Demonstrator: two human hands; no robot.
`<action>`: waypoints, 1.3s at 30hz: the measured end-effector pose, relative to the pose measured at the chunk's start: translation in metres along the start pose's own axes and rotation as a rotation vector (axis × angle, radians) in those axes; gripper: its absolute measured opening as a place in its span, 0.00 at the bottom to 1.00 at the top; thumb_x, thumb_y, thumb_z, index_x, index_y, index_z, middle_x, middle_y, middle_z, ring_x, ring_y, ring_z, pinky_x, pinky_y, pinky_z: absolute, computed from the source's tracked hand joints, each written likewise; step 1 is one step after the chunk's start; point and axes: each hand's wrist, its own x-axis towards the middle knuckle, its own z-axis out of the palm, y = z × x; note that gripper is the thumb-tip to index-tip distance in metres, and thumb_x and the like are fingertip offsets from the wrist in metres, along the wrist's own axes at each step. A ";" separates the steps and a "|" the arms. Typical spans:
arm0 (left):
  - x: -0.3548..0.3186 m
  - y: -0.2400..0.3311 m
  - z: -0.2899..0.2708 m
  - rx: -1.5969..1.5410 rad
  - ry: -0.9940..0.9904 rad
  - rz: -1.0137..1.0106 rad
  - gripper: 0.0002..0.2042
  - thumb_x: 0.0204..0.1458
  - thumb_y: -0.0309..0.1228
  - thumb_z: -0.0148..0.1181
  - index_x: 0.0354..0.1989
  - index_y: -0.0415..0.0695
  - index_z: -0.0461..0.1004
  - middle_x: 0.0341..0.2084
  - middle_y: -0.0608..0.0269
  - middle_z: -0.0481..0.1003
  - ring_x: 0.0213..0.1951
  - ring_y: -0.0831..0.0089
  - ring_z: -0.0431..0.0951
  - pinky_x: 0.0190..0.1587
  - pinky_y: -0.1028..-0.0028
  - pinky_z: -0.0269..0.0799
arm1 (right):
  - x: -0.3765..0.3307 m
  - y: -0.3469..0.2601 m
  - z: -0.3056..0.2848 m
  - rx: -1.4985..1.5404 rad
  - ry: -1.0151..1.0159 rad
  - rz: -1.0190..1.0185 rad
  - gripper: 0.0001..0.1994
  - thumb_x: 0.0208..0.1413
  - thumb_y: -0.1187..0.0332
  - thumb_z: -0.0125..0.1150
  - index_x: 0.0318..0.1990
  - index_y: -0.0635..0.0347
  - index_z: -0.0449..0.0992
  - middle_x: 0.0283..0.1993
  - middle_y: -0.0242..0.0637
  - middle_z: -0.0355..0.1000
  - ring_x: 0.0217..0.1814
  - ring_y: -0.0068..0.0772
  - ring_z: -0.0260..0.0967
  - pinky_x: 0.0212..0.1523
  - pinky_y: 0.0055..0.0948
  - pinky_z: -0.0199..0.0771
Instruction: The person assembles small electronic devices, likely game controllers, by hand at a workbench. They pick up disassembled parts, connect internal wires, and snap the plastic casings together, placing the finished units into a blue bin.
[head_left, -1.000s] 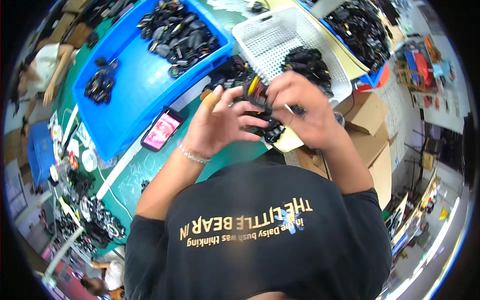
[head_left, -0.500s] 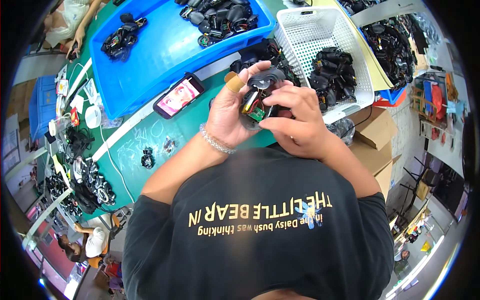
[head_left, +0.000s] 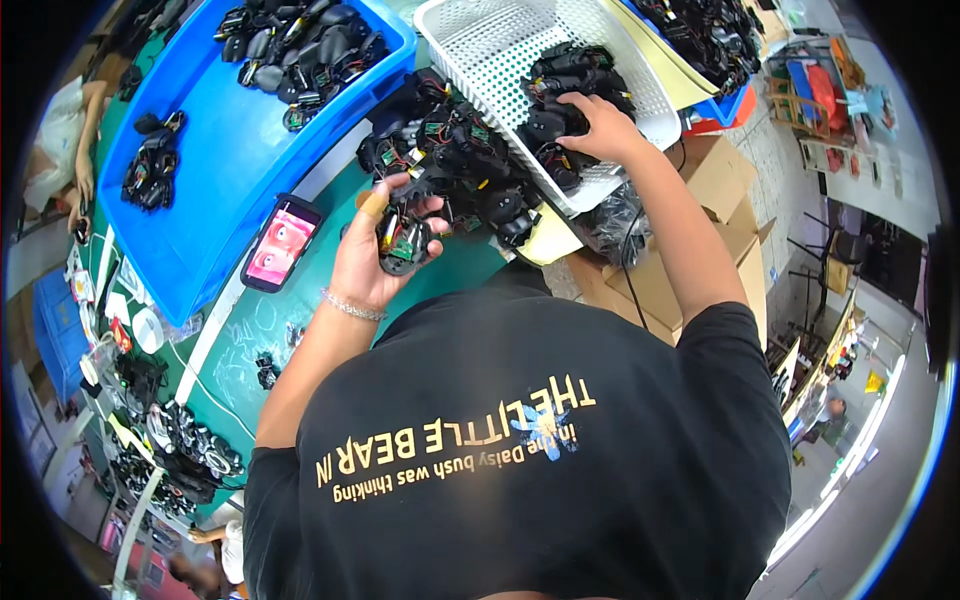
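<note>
My left hand point(head_left: 368, 245) is closed around a black plastic housing point(head_left: 405, 243), held above the green table. A small green circuit board and thin coloured wires show in its opened side. A tan wrap covers one finger of this hand. My right hand point(head_left: 605, 130) reaches over the rim of a white perforated basket point(head_left: 470, 85), thumb and forefinger spread apart against the black plastic parts point(head_left: 580, 75) in it. Its other fingertips are partly hidden. Between the hands lies a heap of black housings with boards and wires point(head_left: 460, 150).
A blue tray point(head_left: 215, 170) with black parts stands at the far left, a phone point(head_left: 283, 243) beside it. A cardboard box point(head_left: 700, 270) and a bagged bundle point(head_left: 615, 222) sit to the right. At the left edge, another person's arm point(head_left: 88, 150) shows.
My right hand has left the housing and moved right into the white basket. My left hand still holds the housing, now alone. The whole view has shifted, showing more of the heap.
</note>
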 end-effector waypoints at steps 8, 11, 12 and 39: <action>0.004 -0.020 -0.010 0.003 0.036 -0.078 0.19 0.62 0.45 0.45 0.56 0.47 0.62 0.44 0.45 0.71 0.39 0.57 0.76 0.35 0.64 0.75 | 0.013 -0.048 0.002 -0.101 0.002 0.172 0.26 0.39 0.53 0.71 0.45 0.52 0.69 0.44 0.45 0.68 0.42 0.50 0.71 0.44 0.39 0.72; 0.004 -0.015 -0.013 0.014 0.032 -0.050 0.19 0.62 0.44 0.45 0.56 0.48 0.62 0.44 0.45 0.71 0.39 0.57 0.76 0.35 0.64 0.74 | 0.032 -0.009 0.029 0.362 -0.046 0.027 0.26 0.41 0.57 0.70 0.46 0.57 0.68 0.41 0.49 0.71 0.44 0.49 0.71 0.44 0.37 0.71; 0.003 -0.014 -0.015 0.000 0.044 -0.046 0.19 0.62 0.44 0.45 0.56 0.48 0.62 0.43 0.45 0.71 0.39 0.57 0.76 0.35 0.64 0.74 | 0.029 -0.015 0.032 0.548 -0.022 0.075 0.22 0.43 0.62 0.68 0.45 0.59 0.68 0.39 0.50 0.72 0.45 0.49 0.71 0.46 0.37 0.70; -0.008 -0.007 -0.025 0.009 0.031 -0.012 0.19 0.61 0.44 0.46 0.56 0.47 0.62 0.42 0.47 0.73 0.39 0.58 0.76 0.35 0.64 0.74 | -0.012 -0.124 -0.086 1.892 -0.222 -0.534 0.14 0.64 0.61 0.45 0.50 0.60 0.63 0.41 0.40 0.64 0.45 0.35 0.57 0.44 0.32 0.59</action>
